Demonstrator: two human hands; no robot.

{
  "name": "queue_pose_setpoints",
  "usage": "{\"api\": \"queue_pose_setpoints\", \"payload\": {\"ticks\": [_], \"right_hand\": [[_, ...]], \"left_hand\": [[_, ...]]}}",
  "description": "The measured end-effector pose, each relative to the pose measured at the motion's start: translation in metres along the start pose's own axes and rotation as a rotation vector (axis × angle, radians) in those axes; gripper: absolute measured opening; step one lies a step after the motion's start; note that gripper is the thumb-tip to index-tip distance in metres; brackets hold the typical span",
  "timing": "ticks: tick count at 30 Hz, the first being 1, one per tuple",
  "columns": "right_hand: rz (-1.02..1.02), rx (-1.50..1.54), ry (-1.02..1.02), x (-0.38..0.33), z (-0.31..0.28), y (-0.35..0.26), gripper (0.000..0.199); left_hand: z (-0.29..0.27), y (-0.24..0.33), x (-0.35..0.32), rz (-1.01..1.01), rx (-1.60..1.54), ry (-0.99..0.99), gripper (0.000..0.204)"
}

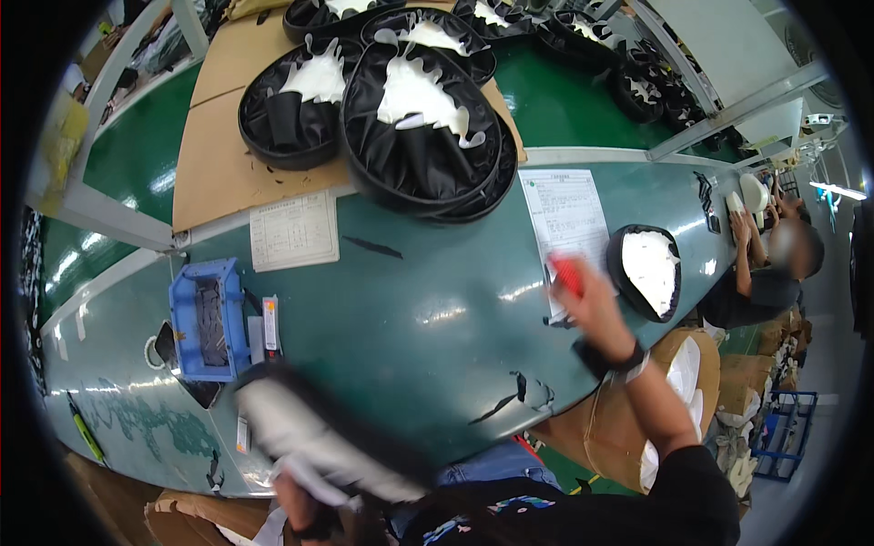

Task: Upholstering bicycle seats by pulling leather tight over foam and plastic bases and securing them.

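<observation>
My left hand, low at the table's near edge, grips the end of a rounded black-edged pad with a white face. The pad is tilted and smeared by motion. Over the right part of the table my right hand is closed round a small tool with a red handle; its working end is too blurred to make out. Just right of that hand lies a similar pad, a black-rimmed one with a white face. A printed sheet lies partly behind the hand.
Several black covers with white centres are stacked on cardboard at the back. A blue basket, a paper form and a green cutter lie leftward. Black scraps dot the table. Another person works at far right.
</observation>
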State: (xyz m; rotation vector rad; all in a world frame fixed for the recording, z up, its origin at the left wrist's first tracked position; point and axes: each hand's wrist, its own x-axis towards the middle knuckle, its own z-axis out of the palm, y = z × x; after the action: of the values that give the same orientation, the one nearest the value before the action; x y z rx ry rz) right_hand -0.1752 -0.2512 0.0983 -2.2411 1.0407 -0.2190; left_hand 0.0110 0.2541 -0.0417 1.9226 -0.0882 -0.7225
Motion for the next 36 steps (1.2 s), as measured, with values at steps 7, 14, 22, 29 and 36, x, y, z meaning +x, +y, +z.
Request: {"api": "queue_pose_setpoints", "payload": {"ticks": [7,14,22,29,36], "right_hand": [[0.007,0.373,0.287,0.264,-0.054,0.083,0.021],[0.092,0.733,0.289,0.451,-0.019,0.079,0.037],[-0.034,0.689,0.313,0.574,0.027,0.107,0.027],[-0.024,0.905,0.179,0.445,-0.057,0.063,0.030],[-0.060,0.633,0.141,0.168,-0.101,0.018,0.057]], "left_hand": [[0.008,-0.015,-0.017,-0.170,0.073,0.038,0.040],[0.024,0.014,0.009,-0.355,0.160,0.103,0.039],[0.043,0.045,0.036,-0.605,0.254,0.130,0.038],[0.030,0.067,-0.001,-0.834,0.300,0.111,0.038],[0.086,0.145,0.026,-0.139,0.314,-0.057,0.043]]}}
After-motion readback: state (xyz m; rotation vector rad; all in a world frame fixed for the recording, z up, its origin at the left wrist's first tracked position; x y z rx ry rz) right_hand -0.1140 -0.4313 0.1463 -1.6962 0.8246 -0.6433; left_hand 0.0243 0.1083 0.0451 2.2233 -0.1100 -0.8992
